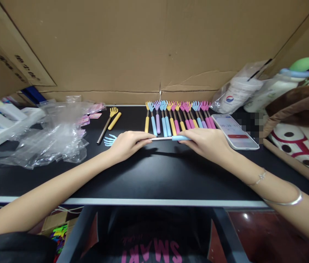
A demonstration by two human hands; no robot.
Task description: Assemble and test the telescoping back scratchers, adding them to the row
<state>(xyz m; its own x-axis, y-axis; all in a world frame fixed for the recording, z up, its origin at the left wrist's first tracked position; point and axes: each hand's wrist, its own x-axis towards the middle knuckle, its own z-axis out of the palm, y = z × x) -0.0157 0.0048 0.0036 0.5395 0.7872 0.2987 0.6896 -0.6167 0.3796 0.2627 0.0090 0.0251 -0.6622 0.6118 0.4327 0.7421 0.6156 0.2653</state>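
A blue back scratcher [109,140] is held level above the black table between my two hands. My left hand [128,144] pinches its metal rod, with the blue claw head sticking out to the left. My right hand [206,141] is closed on the blue handle sleeve, part of which my fingers hide. Beyond the left hand lie a yellow claw head on a dark rod [105,126] and a separate yellow handle sleeve [114,121]. Behind my right hand, several coloured back scratchers [167,118] lie side by side in a row, claws pointing away.
Clear plastic bags [53,135] are heaped at the left, beside a white rack [9,120]. A phone [235,131] lies right of the row. Farther right stand a lidded cup [239,91] in a bag and a bottle [269,87]. Cardboard [132,47] walls the back.
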